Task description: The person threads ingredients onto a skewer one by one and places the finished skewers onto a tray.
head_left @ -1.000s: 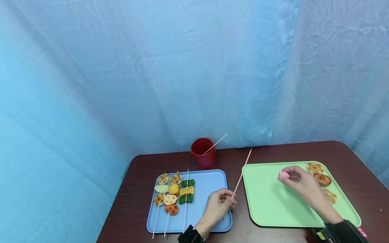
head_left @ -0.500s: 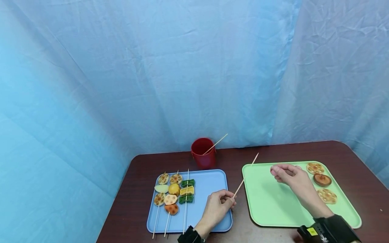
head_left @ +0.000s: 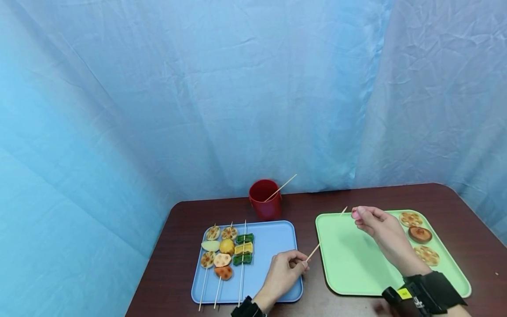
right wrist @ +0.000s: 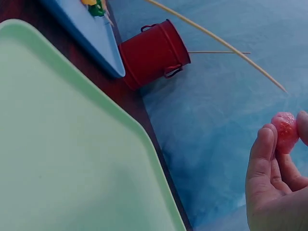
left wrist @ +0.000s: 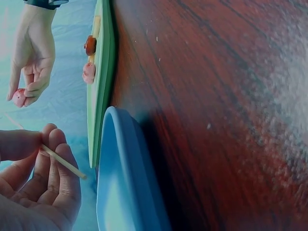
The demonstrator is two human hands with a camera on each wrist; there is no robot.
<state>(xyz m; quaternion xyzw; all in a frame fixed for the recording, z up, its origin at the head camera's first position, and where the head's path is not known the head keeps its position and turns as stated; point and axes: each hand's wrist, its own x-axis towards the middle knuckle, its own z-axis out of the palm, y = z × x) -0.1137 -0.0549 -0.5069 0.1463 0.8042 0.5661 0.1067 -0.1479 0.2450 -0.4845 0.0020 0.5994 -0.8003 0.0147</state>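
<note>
My left hand [head_left: 282, 273] pinches a bamboo skewer [head_left: 313, 252] near its lower end, by the right edge of the blue tray [head_left: 273, 237]. The skewer slants up and right over the green tray [head_left: 356, 264], carrying nothing. Between the thumb and fingers of my right hand [head_left: 386, 237] is a small rounded pink piece of toy food [right wrist: 287, 132], held above the green tray. In the right wrist view the skewer's pointed tip stands close to this piece, with a gap between them.
Loaded skewers lie on the blue tray, bearing lotus slices [head_left: 207, 259], a yellow ball [head_left: 227, 247] and green pieces [head_left: 242, 258]. A red bucket [head_left: 265, 209] with one skewer stands behind. Browned slices [head_left: 427, 255] and a brown mushroom-like piece [head_left: 420, 235] line the green tray's right side.
My right hand has moved left and slightly up with the pink piece, toward the skewer tip. The skewer has tilted further right in my left hand, which has otherwise stayed in place.
</note>
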